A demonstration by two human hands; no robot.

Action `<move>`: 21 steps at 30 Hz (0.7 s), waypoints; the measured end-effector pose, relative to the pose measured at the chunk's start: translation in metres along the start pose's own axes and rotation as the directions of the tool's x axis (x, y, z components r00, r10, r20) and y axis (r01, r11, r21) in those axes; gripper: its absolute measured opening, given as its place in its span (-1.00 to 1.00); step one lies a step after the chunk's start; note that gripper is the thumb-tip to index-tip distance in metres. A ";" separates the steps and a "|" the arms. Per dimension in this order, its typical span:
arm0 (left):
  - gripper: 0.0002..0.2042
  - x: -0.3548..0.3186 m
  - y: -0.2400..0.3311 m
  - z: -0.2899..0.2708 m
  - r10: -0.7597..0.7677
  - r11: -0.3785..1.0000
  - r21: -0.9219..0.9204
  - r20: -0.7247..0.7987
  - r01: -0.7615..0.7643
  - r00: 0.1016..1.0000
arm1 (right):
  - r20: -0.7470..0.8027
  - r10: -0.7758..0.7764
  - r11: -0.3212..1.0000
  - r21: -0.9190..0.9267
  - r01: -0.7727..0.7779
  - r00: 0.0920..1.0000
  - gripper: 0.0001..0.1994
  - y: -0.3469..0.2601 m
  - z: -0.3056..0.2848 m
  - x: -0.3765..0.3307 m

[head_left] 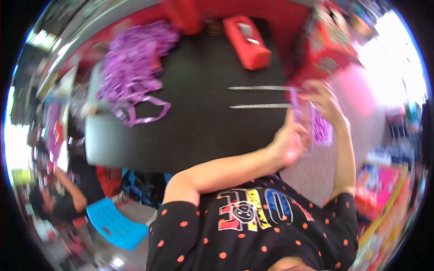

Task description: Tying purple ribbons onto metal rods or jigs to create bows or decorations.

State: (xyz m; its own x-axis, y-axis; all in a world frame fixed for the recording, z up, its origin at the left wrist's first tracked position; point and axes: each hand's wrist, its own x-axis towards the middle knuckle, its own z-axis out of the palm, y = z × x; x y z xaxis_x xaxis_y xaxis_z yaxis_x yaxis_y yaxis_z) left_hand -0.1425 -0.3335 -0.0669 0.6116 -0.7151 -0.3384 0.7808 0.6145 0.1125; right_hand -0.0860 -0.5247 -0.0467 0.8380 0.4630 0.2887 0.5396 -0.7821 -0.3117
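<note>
Strap (294,103), purple, pinched in left hand (289,140) near two metal rods (260,107); right hand (326,102) just beside, grip too blurred to tell

Shiny metal rods (260,107), glossy straps (131,67), matt tabletop (203,135)

We've one view: left head fisheye, upright, looking steeply down. Shirt (253,230) sits close at 6 o'clock, tabletop (194,122) runs centre to 12, left hand (288,142) and right hand (326,103) near 3. Edges bow toward the rim.
</note>
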 end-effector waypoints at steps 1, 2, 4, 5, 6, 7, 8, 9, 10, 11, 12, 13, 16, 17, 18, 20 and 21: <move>-0.25 0.008 -0.006 -0.012 0.009 1.000 -0.003 0.071 -0.009 0.997 | -0.061 0.113 0.992 0.064 -0.109 0.992 -0.61 0.007 0.002 -0.009; -0.25 0.001 -0.003 0.000 0.036 0.999 0.015 -0.054 -0.036 0.998 | -0.103 0.266 0.955 0.165 -0.247 0.958 -0.66 -0.003 0.000 0.001; -0.26 0.009 -0.010 -0.006 0.037 0.999 -0.004 -0.048 -0.038 0.998 | -0.194 0.250 0.935 0.304 -0.184 0.948 -0.73 -0.017 0.006 0.013; -0.26 0.004 -0.008 0.000 0.036 0.999 -0.002 -0.058 -0.036 0.998 | -0.197 0.207 0.937 0.323 -0.136 0.958 -0.73 -0.025 0.009 0.021; -0.30 -0.009 0.002 0.009 0.006 0.999 0.045 -0.095 -0.002 0.995 | 0.008 0.351 0.840 0.440 -0.318 0.936 -0.75 -0.029 0.009 0.025; -0.33 -0.019 0.013 0.016 -0.046 0.997 0.048 -0.129 0.053 0.991 | 0.232 0.448 0.705 0.502 -0.501 0.863 -0.76 -0.028 0.009 0.030; -0.36 -0.031 0.027 0.020 -0.101 0.993 0.047 -0.164 0.110 0.981 | 0.231 0.422 0.715 0.509 -0.479 0.877 -0.76 -0.022 0.011 0.034; -0.39 -0.047 0.044 0.022 -0.099 0.986 0.124 -0.074 0.108 0.992 | 0.309 0.396 0.682 0.532 -0.502 0.865 -0.80 -0.015 0.014 0.040; -0.42 -0.066 0.065 0.023 -0.111 0.974 0.202 0.014 0.105 0.994 | 0.385 0.371 0.646 0.547 -0.533 0.845 -0.83 -0.006 0.018 0.044; -0.45 -0.086 0.090 0.024 -0.082 0.934 0.355 0.104 0.040 0.991 | 0.449 0.393 0.537 0.596 -0.597 0.802 -0.89 0.004 0.023 0.045; -0.48 -0.101 0.115 0.016 -0.012 0.871 0.481 0.228 -0.102 0.974 | 0.450 0.379 0.543 0.599 -0.588 0.809 -0.89 0.008 0.025 0.048; -0.60 -0.124 0.137 0.023 0.175 0.677 0.673 0.246 -0.297 0.953 | 0.497 0.363 0.467 0.635 -0.616 0.788 -0.89 0.012 0.025 0.048; -0.78 -0.183 0.202 0.012 0.559 -0.204 0.962 0.267 -0.182 0.785 | 0.539 0.322 0.351 0.695 -0.627 0.778 -0.89 0.023 0.027 0.044; -0.80 -0.201 0.215 -0.006 0.692 -0.366 0.925 0.347 -0.106 0.634 | 0.545 0.332 0.341 0.691 -0.637 0.770 -0.90 0.022 0.027 0.046; -0.81 -0.217 0.234 -0.024 0.749 -0.438 0.898 0.388 -0.037 0.538 | 0.551 0.348 0.328 0.687 -0.649 0.758 -0.90 0.022 0.029 0.046; -0.82 -0.251 0.263 -0.054 0.890 -0.319 0.942 0.261 0.103 0.374 | 0.562 0.362 0.340 0.663 -0.667 0.744 -0.90 0.033 0.029 0.042; -0.83 -0.265 0.282 -0.075 0.934 -0.233 0.962 0.180 0.141 0.309 | 0.567 0.385 0.351 0.639 -0.684 0.728 -0.90 0.038 0.029 0.041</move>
State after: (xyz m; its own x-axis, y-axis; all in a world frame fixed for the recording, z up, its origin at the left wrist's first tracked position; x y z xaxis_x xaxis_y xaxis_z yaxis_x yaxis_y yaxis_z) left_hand -0.0943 0.0544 -0.0159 0.9412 0.2926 0.1690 0.0273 -0.5644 0.8250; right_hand -0.0291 -0.5231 -0.0734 0.8642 0.2720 -0.4232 -0.3315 -0.3249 -0.8858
